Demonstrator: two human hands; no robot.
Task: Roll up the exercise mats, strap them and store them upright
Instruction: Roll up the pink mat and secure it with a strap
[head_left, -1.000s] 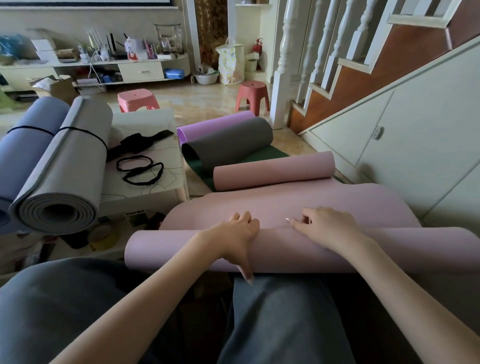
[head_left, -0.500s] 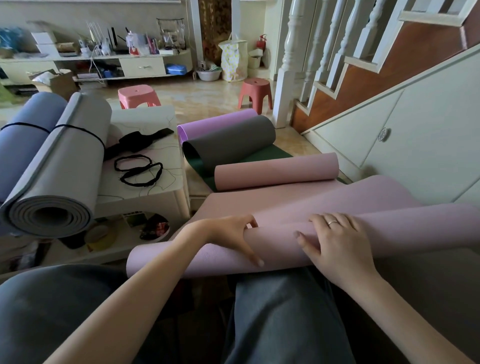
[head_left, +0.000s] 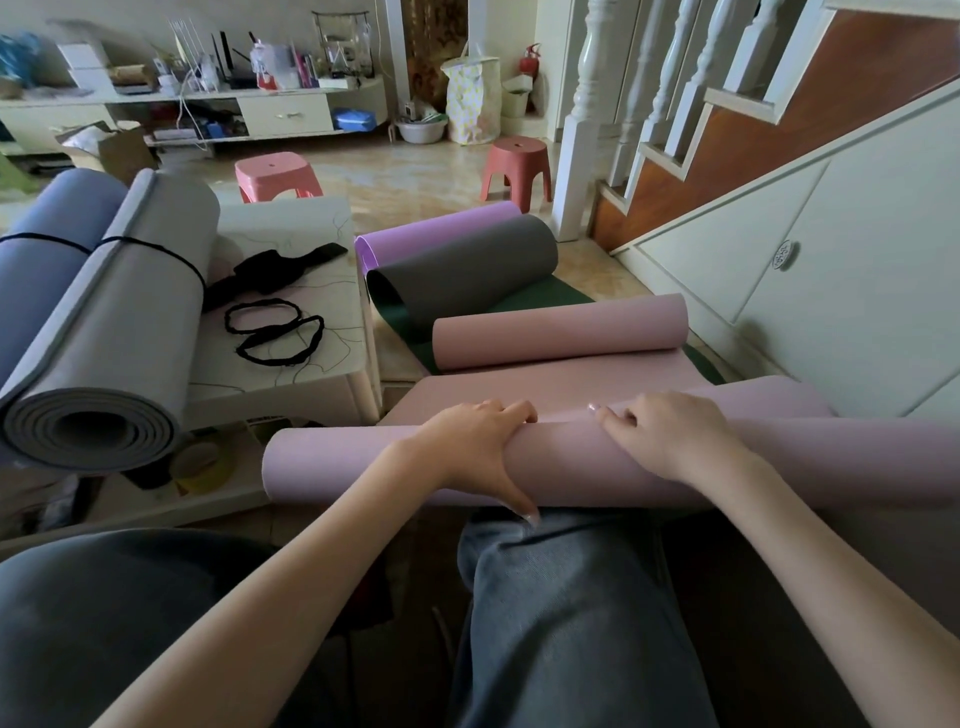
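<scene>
Both hands sit on top of the pink mat roll (head_left: 571, 467), which lies across the person's lap. The left hand (head_left: 478, 447) wraps it, fingers (head_left: 511, 413) curled over the far side and thumb hooked under the near side. The right hand (head_left: 670, 436) presses down with fingers (head_left: 610, 418) bent over the crest, just beside the left's.

The likeliest trouble is the roll going crooked: both hands work near the middle, so the outer ends past the fingers have nothing steadying them and could telescope or slacken. The unrolled stretch beyond the fingertips ends in a curled far end (head_left: 561, 335) that may spring back or drag on the dark green mat (head_left: 540, 299) beneath.

Room is tight: the counter (head_left: 291, 364) edge stands close left of the left fingers, a cabinet wall (head_left: 831, 260) right of the right ones. Black straps (head_left: 275, 330) wait on the counter.
</scene>
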